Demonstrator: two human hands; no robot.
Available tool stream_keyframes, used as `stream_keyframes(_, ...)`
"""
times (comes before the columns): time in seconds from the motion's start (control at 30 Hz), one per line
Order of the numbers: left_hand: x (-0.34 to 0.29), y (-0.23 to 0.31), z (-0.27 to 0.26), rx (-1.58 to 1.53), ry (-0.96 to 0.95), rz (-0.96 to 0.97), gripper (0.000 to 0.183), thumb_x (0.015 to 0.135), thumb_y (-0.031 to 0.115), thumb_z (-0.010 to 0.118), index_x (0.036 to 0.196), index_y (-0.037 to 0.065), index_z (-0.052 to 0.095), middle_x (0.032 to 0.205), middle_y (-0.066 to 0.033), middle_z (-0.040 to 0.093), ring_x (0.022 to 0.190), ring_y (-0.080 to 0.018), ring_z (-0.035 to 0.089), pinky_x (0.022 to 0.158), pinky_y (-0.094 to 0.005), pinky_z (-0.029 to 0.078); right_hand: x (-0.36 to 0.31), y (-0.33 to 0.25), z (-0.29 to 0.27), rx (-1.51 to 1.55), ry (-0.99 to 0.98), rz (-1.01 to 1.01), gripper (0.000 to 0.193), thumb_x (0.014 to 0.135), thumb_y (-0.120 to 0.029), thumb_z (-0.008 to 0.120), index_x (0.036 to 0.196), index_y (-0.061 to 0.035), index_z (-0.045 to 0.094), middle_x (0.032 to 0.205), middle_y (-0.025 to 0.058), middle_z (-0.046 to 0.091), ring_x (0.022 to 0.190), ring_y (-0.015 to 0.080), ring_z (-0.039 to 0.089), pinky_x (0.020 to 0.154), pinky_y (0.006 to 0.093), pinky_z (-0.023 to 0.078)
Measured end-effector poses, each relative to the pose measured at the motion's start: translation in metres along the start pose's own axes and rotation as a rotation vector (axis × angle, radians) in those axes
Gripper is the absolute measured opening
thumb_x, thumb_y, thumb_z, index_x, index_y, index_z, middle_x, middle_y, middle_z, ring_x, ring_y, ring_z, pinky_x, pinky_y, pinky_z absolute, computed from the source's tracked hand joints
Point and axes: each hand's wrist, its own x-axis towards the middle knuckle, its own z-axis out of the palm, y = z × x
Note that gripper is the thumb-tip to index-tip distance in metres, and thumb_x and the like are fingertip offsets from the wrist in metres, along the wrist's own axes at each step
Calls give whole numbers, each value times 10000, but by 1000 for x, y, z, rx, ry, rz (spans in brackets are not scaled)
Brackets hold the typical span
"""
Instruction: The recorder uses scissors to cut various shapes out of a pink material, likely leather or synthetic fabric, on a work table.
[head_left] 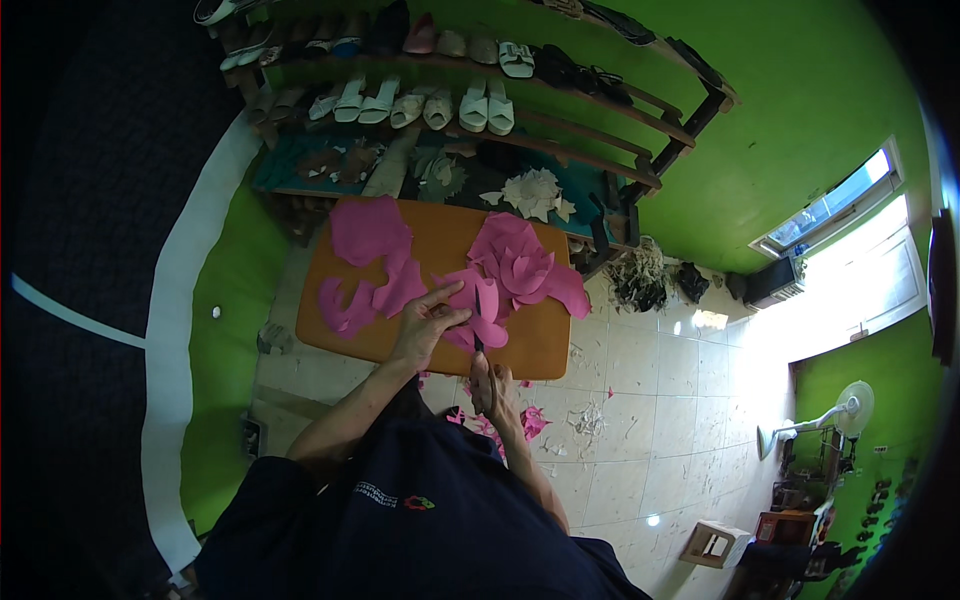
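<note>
Over an orange-brown table [430, 230], my left hand [428, 325] pinches the left edge of a pink sheet piece [460, 283] between thumb and fingers. My right hand [493, 385] is closed round a pair of scissors [479, 340], whose dark blades point away from me into the pink piece. Just beyond and to the right lies a pile of pink petal-shaped cut pieces [525, 268]. On the left of the table are a large pink sheet [370, 230] and a curved pink offcut [345, 308]. Whether the material is paper, foam or leather, I cannot tell.
Behind the table stands a wooden rack [590, 150] with rows of shoes and sandals [487, 107]. Its lower shelf holds pale cut scraps [535, 193]. Pink scraps [535, 422] and other shreds litter the tiled floor. A white fan [853, 407] stands at the right.
</note>
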Motion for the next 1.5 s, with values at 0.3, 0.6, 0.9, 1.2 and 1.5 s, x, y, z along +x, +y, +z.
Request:
stream_keyframes(0.3, -3, 7, 2, -27, -66, -5, 519, 836, -22, 744, 1329, 9, 586, 895, -19, 686, 807, -89, 676, 804, -235, 560, -8, -6, 1, -229, 132, -83, 619, 848, -584, 706, 605, -43, 529, 497, 5, 461, 412, 122, 476, 397, 306, 371)
stream_keyframes(0.6, 3, 9, -2, -32, -80, -37, 488, 845, -31, 726, 1314, -1, 594, 1048, -83, 710, 857, -116, 693, 856, -254, 570, -13, -9, 4, -212, 90, -108, 606, 877, -561, 686, 664, -5, 578, 487, 29, 486, 412, 141, 520, 402, 312, 406)
stream_keyframes(0.9, -5, -10, 1, 9, -120, -50, 529, 832, -30, 733, 1336, -14, 572, 1246, -103, 648, 1031, -134, 653, 942, -288, 546, 6, 8, 2, -133, 109, -86, 631, 863, -609, 665, 740, 7, 616, 531, 23, 506, 469, 135, 523, 453, 326, 404)
stream_keyframes(1.2, -5, -26, -7, 37, -95, -109, 551, 832, -54, 722, 1356, 2, 559, 1144, -83, 687, 972, -112, 665, 922, -271, 545, 2, 12, 0, -223, 86, -183, 598, 892, -574, 648, 723, -2, 614, 500, 34, 443, 472, 143, 463, 461, 353, 343)
stream_keyframes(1.5, -12, -35, -15, -22, -2, -102, 630, 811, -43, 723, 1403, 46, 529, 975, -44, 703, 847, -104, 671, 822, -258, 558, -4, 39, -17, -398, 0, -54, 692, 867, -643, 641, 676, 22, 611, 522, 18, 466, 445, 135, 507, 434, 318, 384)
